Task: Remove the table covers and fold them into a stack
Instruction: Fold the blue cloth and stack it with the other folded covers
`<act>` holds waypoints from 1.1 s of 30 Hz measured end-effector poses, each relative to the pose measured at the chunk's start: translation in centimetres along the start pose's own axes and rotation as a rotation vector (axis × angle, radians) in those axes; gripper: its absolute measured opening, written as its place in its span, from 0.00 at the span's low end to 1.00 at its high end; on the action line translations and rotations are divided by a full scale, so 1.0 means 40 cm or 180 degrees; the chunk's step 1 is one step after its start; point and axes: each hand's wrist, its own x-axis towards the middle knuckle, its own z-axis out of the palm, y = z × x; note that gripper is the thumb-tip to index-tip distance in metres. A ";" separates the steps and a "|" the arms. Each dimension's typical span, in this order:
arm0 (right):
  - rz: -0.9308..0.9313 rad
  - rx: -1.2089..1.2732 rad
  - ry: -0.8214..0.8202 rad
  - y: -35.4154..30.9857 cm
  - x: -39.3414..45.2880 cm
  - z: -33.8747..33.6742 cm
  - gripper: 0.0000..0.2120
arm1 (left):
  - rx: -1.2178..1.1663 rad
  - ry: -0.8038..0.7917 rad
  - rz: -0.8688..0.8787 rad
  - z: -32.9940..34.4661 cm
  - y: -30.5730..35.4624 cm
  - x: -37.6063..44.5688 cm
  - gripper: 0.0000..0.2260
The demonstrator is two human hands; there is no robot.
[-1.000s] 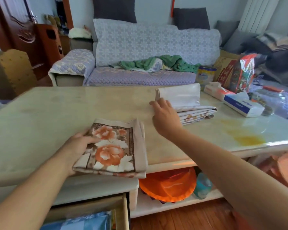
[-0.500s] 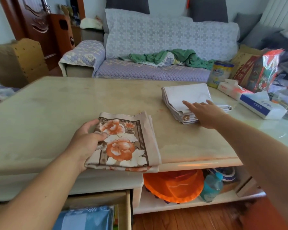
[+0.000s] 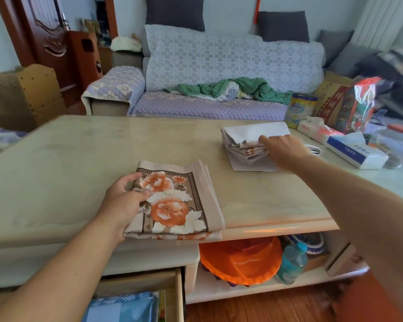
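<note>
Your left hand pinches the floral cover at the table edge; your right hand grips the white stack beyond it. Lifted carelessly, either could unfold.

A folded floral cover, orange blooms on beige, lies flat at the table's near edge. A second folded cover, pale side up, sits towards the far right corner

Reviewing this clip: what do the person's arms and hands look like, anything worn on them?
Both forearms are bare as far as the view shows, with no sleeves visible. The left hand and right hand carry no gloves, and no watch, bracelet or ring shows. Fingernails look short and unpainted.
</note>
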 end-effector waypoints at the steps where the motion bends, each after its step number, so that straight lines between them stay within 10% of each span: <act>1: -0.0051 -0.0075 0.0057 -0.004 -0.008 -0.030 0.16 | 0.0007 -0.0015 -0.0034 -0.001 0.000 0.002 0.21; 6: -0.0464 0.0014 0.0322 -0.054 -0.070 -0.129 0.12 | 0.0008 -0.0093 -0.0259 -0.004 -0.001 0.008 0.20; 11: -0.0511 0.1244 -0.0864 -0.091 -0.079 -0.055 0.21 | 0.0146 -0.0112 -0.0245 0.004 0.005 0.007 0.18; 16: 0.1877 0.2462 -0.0628 0.020 0.014 -0.028 0.27 | 0.0342 -0.0063 -0.0260 0.000 -0.002 0.027 0.16; 20: 0.3016 0.3377 -0.1749 0.102 -0.009 0.033 0.22 | 0.0429 -0.0045 -0.0185 0.004 -0.003 0.025 0.15; 29: 0.3055 0.5127 -0.1224 0.099 0.024 0.016 0.14 | 0.0421 -0.0008 -0.0092 0.014 -0.007 0.030 0.14; 33: 0.2623 0.5089 -0.0140 0.088 0.064 -0.090 0.11 | 0.0290 -0.0026 -0.0059 0.010 -0.013 0.036 0.15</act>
